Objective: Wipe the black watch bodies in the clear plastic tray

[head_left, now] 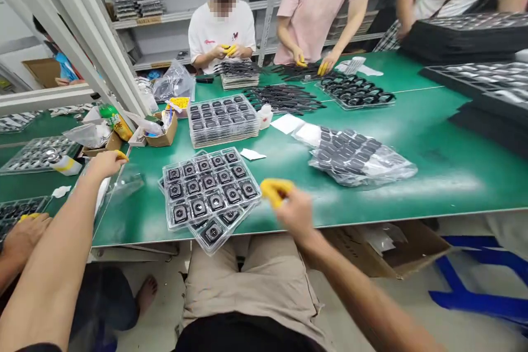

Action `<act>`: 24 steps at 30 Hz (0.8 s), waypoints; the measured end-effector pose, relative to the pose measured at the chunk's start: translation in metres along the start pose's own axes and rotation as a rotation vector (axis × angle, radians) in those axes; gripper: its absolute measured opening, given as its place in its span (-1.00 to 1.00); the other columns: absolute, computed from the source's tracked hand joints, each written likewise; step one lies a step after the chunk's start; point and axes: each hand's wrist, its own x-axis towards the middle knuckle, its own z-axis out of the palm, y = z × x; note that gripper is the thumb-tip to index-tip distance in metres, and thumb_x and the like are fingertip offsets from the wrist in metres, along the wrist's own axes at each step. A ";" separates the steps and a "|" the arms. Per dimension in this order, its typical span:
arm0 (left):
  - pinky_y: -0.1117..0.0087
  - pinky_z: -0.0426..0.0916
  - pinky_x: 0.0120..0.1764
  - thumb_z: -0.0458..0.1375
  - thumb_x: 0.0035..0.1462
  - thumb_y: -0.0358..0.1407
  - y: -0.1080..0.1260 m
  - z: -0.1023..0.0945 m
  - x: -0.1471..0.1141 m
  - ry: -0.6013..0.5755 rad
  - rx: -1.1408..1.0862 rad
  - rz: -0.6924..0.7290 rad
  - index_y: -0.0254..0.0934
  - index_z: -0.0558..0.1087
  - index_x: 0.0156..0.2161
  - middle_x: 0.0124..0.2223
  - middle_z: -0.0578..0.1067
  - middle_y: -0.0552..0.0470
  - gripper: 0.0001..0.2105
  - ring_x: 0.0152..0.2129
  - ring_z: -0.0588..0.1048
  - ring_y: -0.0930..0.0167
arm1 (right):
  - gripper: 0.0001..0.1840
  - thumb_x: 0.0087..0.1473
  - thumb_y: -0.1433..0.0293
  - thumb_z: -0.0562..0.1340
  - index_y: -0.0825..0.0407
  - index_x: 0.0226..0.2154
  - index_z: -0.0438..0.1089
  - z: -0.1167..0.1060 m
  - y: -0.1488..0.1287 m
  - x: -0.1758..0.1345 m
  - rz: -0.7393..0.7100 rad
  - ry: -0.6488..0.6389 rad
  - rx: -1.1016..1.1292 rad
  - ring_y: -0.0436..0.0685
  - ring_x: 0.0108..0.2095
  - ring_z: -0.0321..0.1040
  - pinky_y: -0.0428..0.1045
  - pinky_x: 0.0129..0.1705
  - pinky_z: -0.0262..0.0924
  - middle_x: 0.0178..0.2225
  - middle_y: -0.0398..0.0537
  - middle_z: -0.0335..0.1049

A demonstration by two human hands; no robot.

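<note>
The landmark is the clear tray (208, 187) of small black square parts, which lies on the green table (433, 165) at its near edge, stacked askew on a second tray (214, 231) that juts past the edge toward the person's lap.

The right hand (292, 212) hangs just beside the tray's right corner, blurred, with yellow finger covers (272, 188) on its fingertips; the fingers look curled together, but whether they pinch anything cannot be told.

The left hand (105, 164) reaches out well to the left of the tray, near a cardboard box (163, 133) of odds and ends; its fingers are bent, a yellow tip showing, and no held thing can be made out.

Beyond the tray stands a stack of like trays (223, 121), and to its right lies a plastic bag (355, 157) of black pieces. Across the table from the tray, other people handle parts with yellow-tipped fingers. A co-worker's hand (22, 234) rests far left of the tray
</note>
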 end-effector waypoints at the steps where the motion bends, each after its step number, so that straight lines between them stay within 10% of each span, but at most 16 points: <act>1: 0.34 0.39 -0.14 0.25 0.11 -0.22 0.001 0.015 0.003 0.020 -0.007 -0.038 -0.35 0.57 -0.35 -0.53 0.50 0.07 -0.80 -0.43 0.48 0.33 | -0.63 0.32 0.14 0.17 -0.04 -0.11 0.61 -0.006 0.027 0.028 0.178 0.063 -0.106 0.17 -0.41 0.51 0.09 -0.28 0.44 -0.32 0.02 0.65; 9: -0.22 0.22 0.28 0.17 0.22 -0.05 0.072 0.091 -0.031 0.422 -0.141 -0.148 -0.27 0.48 -0.24 0.01 0.51 -0.25 -0.71 0.18 0.39 -0.06 | -0.87 0.03 0.29 0.42 -0.02 -0.37 0.53 0.047 0.139 0.126 0.235 -0.348 -0.071 0.44 0.19 0.33 0.37 0.30 0.15 0.14 0.20 0.51; 13: -0.13 0.30 0.30 0.13 0.28 0.03 0.116 0.126 -0.063 0.314 -0.541 -0.182 -0.24 0.50 0.03 0.04 0.54 -0.21 -0.58 0.13 0.47 0.03 | -0.75 0.17 0.32 0.30 -0.05 -0.51 0.33 0.046 0.156 0.125 0.309 -0.284 0.106 0.35 0.21 0.33 0.35 0.32 0.14 0.18 0.09 0.49; 18: -0.03 0.19 0.42 0.28 0.17 0.01 0.125 0.138 -0.063 0.373 -1.082 -0.463 -0.20 0.49 0.04 0.14 0.55 -0.14 -0.57 0.25 0.44 0.10 | -0.60 0.41 0.05 0.14 0.05 -0.15 0.43 0.048 0.172 0.126 0.516 -0.126 0.384 0.08 -0.26 0.50 0.09 -0.13 0.45 -0.21 -0.04 0.53; 24: 0.01 0.13 0.46 0.40 -0.01 -0.13 0.136 0.142 -0.050 0.205 -1.312 -0.359 -0.17 0.46 0.08 0.28 0.49 -0.16 -0.47 0.38 0.32 0.09 | -0.45 0.06 -0.19 0.29 -0.06 -0.26 0.34 0.030 0.187 0.143 0.599 0.122 0.468 0.07 -0.41 0.45 0.05 -0.25 0.46 -0.38 -0.15 0.42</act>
